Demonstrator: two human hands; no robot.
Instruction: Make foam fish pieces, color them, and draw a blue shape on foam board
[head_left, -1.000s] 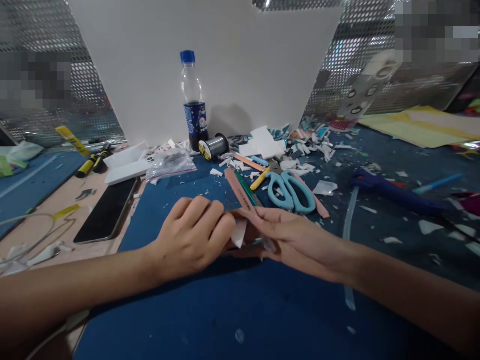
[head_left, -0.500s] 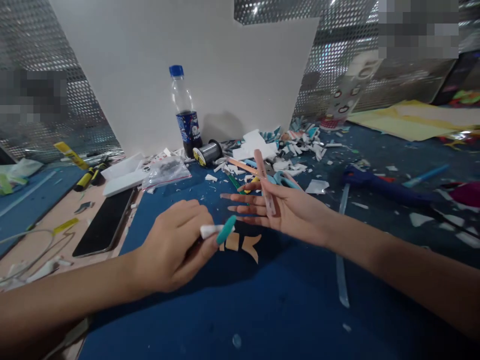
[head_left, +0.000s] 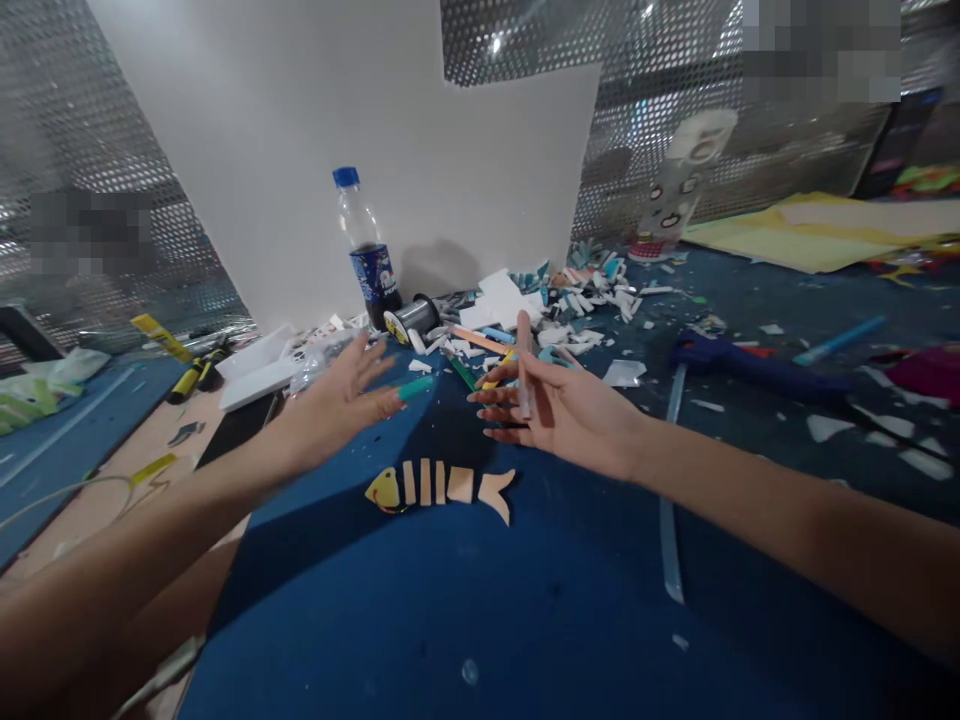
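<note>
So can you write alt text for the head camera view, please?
A flat fish in separate yellow and pale-orange pieces lies on a dark-blue mat. Beyond it, a person's bare right hand holds a slim pink stick; their bare left hand is spread open. A blue-capped plastic bottle stands behind.

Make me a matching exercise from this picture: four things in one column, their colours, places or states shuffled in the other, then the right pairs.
Column one
1. Left hand
2. Right hand
3. Fish pieces
4. Bottle

Column two
A. Topped with a blue cap
B. Holds a pink stick
C. Set out in a row on the blue mat
D. Shows a teal tip at the thumb

Right pairs: 1-D, 2-B, 3-C, 4-A
</note>
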